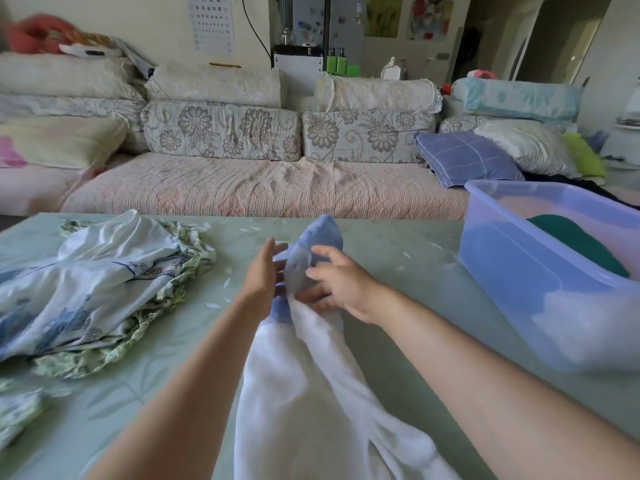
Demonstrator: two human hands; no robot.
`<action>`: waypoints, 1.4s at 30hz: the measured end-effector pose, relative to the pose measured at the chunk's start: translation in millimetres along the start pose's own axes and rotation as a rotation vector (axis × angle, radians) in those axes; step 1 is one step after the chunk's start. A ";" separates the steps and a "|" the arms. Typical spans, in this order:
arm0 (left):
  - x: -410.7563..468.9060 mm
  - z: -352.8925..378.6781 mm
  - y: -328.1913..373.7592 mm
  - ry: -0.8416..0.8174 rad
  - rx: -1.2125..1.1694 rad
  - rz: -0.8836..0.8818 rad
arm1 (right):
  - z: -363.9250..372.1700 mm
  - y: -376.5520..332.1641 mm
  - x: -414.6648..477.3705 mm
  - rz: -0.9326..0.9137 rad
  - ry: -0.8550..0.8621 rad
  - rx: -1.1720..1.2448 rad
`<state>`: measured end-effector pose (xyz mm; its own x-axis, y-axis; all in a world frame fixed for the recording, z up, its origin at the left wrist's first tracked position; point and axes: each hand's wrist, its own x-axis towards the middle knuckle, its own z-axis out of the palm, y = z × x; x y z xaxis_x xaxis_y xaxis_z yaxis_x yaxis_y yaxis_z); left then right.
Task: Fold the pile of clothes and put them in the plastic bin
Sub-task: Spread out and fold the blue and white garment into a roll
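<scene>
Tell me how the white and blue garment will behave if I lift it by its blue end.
Probably floppy: the white and blue garment lies in soft creases on the table, so it should sag and trail. Likely light: the cloth looks thin. It may bunch rather than slide when pushed.

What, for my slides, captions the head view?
Left hand and right hand handle a white-and-blue garment near the plastic bin.

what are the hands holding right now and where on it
The right hand pinches the white cloth garment with a blue end where blue meets white; the left hand rests against its side, fingers straight.
</scene>
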<state>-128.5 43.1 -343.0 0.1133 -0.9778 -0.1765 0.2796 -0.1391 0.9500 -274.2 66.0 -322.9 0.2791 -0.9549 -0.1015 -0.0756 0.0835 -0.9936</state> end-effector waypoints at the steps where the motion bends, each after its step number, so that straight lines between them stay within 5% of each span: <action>1: 1.7 -7.1 5.8 -0.010 0.038 -0.024 | 7.8 3.8 -2.2 0.013 -0.062 -0.049; 9: 25.9 -22.0 -17.7 0.159 0.931 0.257 | -0.8 31.0 3.5 -0.373 0.180 -1.069; 13: 28.7 -16.0 -10.3 0.336 1.141 0.618 | -6.4 44.5 10.2 -0.216 0.012 -1.286; 16: 32.8 8.4 5.1 0.008 1.186 0.898 | -0.9 51.4 13.9 -0.115 -0.068 -1.280; 18: 43.5 9.9 -7.1 -0.185 1.328 0.854 | 5.3 56.2 14.5 -0.125 -0.035 -1.251; 21: 56.9 -17.6 -39.3 -0.182 1.633 0.629 | 9.6 61.8 13.5 -0.072 -0.052 -1.259; 24: 60.2 -40.1 -46.5 -0.181 1.607 0.270 | 10.0 63.1 8.8 -0.062 -0.073 -1.332; 26: 61.8 -46.5 -45.1 -0.191 1.637 0.238 | 14.1 62.0 4.7 -0.095 -0.109 -1.370; 30: 65.3 -58.0 -43.0 -0.191 1.625 0.233 | 34.5 60.6 -13.8 -0.206 -0.180 -1.451; 36: 55.1 -56.4 -37.3 -0.017 1.575 0.205 | 66.3 65.9 -55.0 -0.117 -0.279 -1.543; 42: 38.8 -48.2 -27.7 0.082 1.587 0.629 | 46.4 64.2 -40.4 -0.074 -0.261 -1.438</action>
<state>-85.9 16.5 -388.6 -0.1142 -0.9359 0.3333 -0.9694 0.1784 0.1688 -245.9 123.2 -384.8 0.4745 -0.8537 -0.2147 -0.8802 -0.4621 -0.1081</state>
